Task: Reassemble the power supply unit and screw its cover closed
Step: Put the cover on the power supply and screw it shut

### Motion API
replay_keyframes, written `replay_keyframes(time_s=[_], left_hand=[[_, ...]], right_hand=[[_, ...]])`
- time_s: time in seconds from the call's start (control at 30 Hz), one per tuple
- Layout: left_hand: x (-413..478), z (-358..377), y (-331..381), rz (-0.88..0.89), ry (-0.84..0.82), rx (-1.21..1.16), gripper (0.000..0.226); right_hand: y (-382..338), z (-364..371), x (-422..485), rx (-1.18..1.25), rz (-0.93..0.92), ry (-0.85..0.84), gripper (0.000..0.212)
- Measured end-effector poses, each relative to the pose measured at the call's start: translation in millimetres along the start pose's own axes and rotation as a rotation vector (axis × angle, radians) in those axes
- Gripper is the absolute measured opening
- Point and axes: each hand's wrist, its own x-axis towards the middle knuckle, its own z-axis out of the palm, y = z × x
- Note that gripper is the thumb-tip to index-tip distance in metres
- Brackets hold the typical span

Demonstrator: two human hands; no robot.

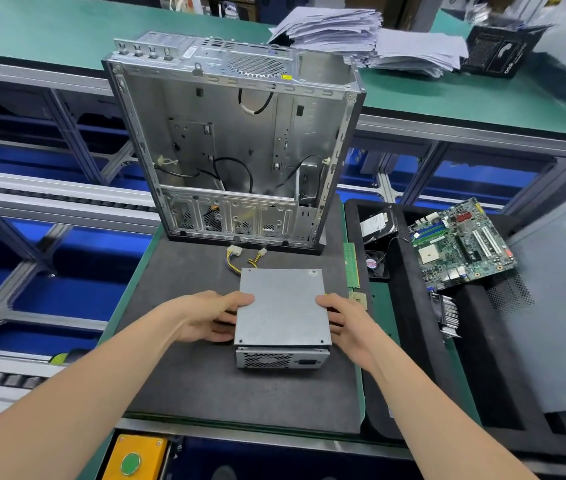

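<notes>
Two hands, left and right, grip one power supply unit (its two connectors behind).

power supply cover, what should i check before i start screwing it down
1. Cover seated flat on the power supply unit: ok, edges look aligned.
2. Unit steadied: ok, left hand and right hand grip its sides.
3. Cables clear of the cover: ok, they lie on the mat behind the unit.
4. Screws in the corner holes: cannot tell.
5. Screwdriver within reach: cannot tell, none plainly in view.
</notes>
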Motion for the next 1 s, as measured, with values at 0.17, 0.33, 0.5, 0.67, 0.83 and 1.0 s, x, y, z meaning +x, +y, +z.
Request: replay_keyframes(time_s=[0.17, 0.33, 0.5, 0.67, 0.83, 1.0], left_hand=[[-2, 7, 7, -0.012, -0.002, 0.030, 0.051], [-1, 10, 10, -0.054, -0.016, 0.233, 0.054], [0, 23, 2, -0.020, 0.043, 0.172, 0.068], [2, 44, -2, 0.073, 0.218, 0.043, 0.070], [2, 55, -2, 0.074, 0.328, -0.011, 0.063], [3, 59, 1, 0.090, 0.384, -0.061, 0.061]], right_hand=[[-3, -1, -2, -0.057, 0.011, 0.020, 0.055], [0, -1, -1, -0.032, 0.014, 0.005, 0.026], [-1, 9, -3, -0.154, 0.015, 0.088, 0.059], [-8, 27, -2, -0.220, 0.024, 0.207, 0.077], [-12, 30, 2, -0.521, -0.012, 0.340, 0.054], [-10, 27, 9, -0.403, -0.062, 0.225, 0.041]])
